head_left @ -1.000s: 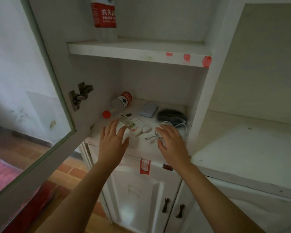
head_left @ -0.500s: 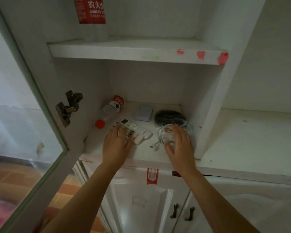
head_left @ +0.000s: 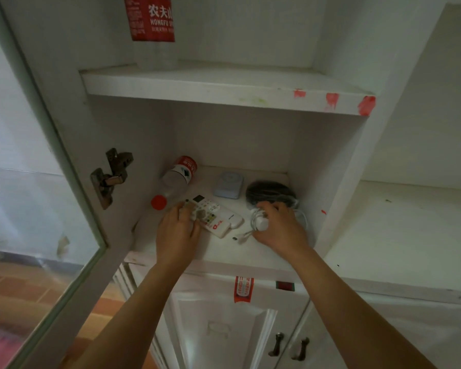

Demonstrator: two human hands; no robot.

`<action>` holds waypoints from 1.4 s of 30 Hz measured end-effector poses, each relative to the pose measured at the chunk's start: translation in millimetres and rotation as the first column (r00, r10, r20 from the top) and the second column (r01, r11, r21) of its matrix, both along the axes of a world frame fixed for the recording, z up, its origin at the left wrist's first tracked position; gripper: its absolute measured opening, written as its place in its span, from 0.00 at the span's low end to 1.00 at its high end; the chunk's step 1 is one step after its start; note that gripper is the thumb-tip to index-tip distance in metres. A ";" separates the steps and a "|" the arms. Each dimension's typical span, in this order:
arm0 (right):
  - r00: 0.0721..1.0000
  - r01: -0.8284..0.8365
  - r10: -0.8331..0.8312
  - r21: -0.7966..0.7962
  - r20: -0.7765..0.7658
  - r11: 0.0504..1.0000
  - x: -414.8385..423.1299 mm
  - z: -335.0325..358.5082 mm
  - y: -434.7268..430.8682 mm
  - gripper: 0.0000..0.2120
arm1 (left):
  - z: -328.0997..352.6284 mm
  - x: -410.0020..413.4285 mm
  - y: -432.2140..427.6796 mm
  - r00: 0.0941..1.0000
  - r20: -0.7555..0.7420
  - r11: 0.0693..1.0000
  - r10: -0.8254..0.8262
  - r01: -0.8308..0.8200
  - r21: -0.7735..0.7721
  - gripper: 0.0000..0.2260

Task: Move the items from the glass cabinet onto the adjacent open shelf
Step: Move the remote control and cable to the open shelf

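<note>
Inside the cabinet's lower compartment lie a white remote control (head_left: 214, 215), a coiled white charger cable (head_left: 258, 222), a black cable bundle (head_left: 269, 191), a pale blue box (head_left: 229, 185) and a clear bottle with a red cap (head_left: 175, 179) on its side. My left hand (head_left: 177, 231) has its fingers closed on the remote's near left end. My right hand (head_left: 280, 226) is curled over the white charger cable, gripping it. The open shelf (head_left: 399, 230) to the right is bare.
The glass door (head_left: 37, 182) stands swung open on the left, with its hinge (head_left: 111, 177) showing. An upright bottle with a red label (head_left: 153, 30) stands on the upper shelf. Below are white cupboard doors with dark handles (head_left: 289, 347). The upright panel (head_left: 354, 166) separates the cabinet from the open shelf.
Both hands have reached deeper into the compartment. The left hand's fingers closed on the remote and the right hand's fingers curled round the white cable. The view moved closer.
</note>
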State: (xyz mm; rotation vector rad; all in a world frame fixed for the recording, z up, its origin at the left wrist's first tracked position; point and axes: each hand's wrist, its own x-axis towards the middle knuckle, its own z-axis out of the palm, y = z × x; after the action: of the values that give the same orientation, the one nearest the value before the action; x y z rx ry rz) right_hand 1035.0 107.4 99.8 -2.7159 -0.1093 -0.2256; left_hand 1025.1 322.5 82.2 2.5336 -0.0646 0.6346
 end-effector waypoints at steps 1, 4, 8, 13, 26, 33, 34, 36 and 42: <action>1.000 0.005 -0.005 -0.002 0.003 1.000 0.7 -0.9 1.2 0.30 | -0.6 -0.3 -1.1 1.000 -0.007 1.000 0.005 -0.005 -0.004 0.16; 1.000 0.027 -0.027 -0.005 0.012 1.000 2.4 -5.3 5.6 0.29 | -1.0 -0.5 -4.0 1.000 -0.008 1.000 0.016 -0.016 -0.018 0.16; 0.999 0.040 -0.041 0.035 0.026 0.999 2.2 -7.8 10.8 0.28 | -1.6 2.0 -3.6 0.999 -0.034 0.999 0.026 -0.027 -0.024 0.16; 0.999 0.038 -0.041 0.090 0.028 0.995 -2.8 -8.8 7.8 0.27 | 1.0 2.7 -7.1 0.997 -0.066 0.998 0.043 -0.045 -0.033 0.18; 0.980 0.050 -0.085 0.192 0.179 0.980 -18.4 8.7 2.9 0.27 | 3.5 25.8 -39.7 0.947 -0.299 0.978 0.116 -0.162 -0.134 0.31; 0.979 0.011 -0.059 0.234 0.195 0.972 -24.4 11.0 3.8 0.26 | 4.6 37.8 -52.5 0.936 -0.327 0.950 0.130 -0.212 -0.228 0.36; 0.980 0.010 -0.056 0.229 0.193 0.973 -25.0 10.5 4.0 0.26 | 4.1 38.5 -52.1 0.938 -0.325 0.948 0.122 -0.208 -0.243 0.37; 0.981 0.008 -0.050 0.216 0.190 0.976 -26.1 9.5 4.4 0.26 | 2.0 38.8 -51.0 0.943 -0.316 0.943 0.103 -0.194 -0.269 0.38; 0.979 0.011 -0.050 0.195 0.200 0.981 -27.8 8.2 6.3 0.27 | -0.8 33.4 -49.1 0.959 -0.274 0.915 0.075 -0.175 -0.364 0.35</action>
State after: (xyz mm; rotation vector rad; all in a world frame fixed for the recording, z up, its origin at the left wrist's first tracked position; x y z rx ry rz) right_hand 1007.2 113.7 108.0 -2.4965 -0.0984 -0.4977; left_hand 1058.5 273.4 81.4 2.2216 0.2913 0.3230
